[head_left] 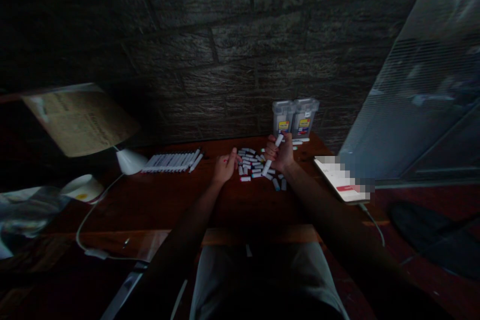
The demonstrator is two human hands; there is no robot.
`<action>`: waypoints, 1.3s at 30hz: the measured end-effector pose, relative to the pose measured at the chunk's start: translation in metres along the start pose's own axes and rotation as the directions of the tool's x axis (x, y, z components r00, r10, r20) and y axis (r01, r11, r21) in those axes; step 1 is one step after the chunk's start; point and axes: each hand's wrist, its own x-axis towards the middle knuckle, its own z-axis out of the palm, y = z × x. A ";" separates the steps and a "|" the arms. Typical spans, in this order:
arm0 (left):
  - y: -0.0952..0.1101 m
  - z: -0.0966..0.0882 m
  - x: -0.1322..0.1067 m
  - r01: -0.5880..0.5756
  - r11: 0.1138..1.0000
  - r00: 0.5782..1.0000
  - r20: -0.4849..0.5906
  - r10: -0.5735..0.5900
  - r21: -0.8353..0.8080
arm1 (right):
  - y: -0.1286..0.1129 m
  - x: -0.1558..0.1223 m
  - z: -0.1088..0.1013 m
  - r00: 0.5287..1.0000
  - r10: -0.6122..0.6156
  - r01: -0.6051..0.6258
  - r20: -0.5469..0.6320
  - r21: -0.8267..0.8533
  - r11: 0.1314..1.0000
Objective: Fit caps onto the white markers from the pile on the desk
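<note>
My right hand is wrapped round a white marker, which slants with its lower end over the loose pieces. To the left, my left hand is closed, thumb up, at the edge of the pile. A small reddish spot shows at its fingers, but what they hold, if anything, is too dark to make out. Between both hands lies a scatter of short white marker caps with coloured ends. Further left, several white markers lie side by side in a slanted row.
Two clear plastic cases with yellow labels stand against the stone wall. A lit tablet with a cable lies at the right of the wooden table. On the left are a lamp, its cord and a white cup.
</note>
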 end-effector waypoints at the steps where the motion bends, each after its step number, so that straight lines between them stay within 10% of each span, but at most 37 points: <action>1: 0.001 0.000 0.000 -0.003 1.000 1.000 0.001 0.003 0.004 | 0.000 0.000 0.000 1.000 0.003 -0.003 0.014 0.028 1.000; 39: -0.001 -0.002 -0.001 -0.039 0.998 0.999 -0.027 0.040 0.041 | 0.018 0.004 0.016 0.975 -0.115 0.060 -0.192 -0.273 0.960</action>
